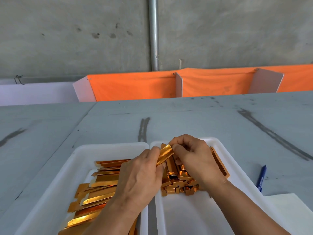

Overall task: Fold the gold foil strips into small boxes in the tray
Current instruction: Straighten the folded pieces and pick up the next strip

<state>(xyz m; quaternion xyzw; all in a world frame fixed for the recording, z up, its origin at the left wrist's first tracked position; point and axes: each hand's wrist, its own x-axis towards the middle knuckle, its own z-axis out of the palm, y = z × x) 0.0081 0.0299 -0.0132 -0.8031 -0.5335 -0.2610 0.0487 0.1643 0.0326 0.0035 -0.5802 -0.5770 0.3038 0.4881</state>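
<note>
Both my hands hold one gold foil strip [165, 154] above the gap between two white trays. My left hand [140, 177] grips its lower end, and my right hand [193, 155] pinches its upper end with curled fingers. The strip is partly folded into a long box shape. The left tray [79, 153] holds a pile of flat gold strips [98, 187]. In the right tray [218, 146] lies a heap of folded gold boxes [176, 182], partly hidden by my right hand and wrist.
A blue pen [261, 178] lies on the grey table right of the right tray, with a white sheet of paper [288, 211] below it. Orange cloth bins [135, 85] with white dividers stand behind the table against a concrete wall.
</note>
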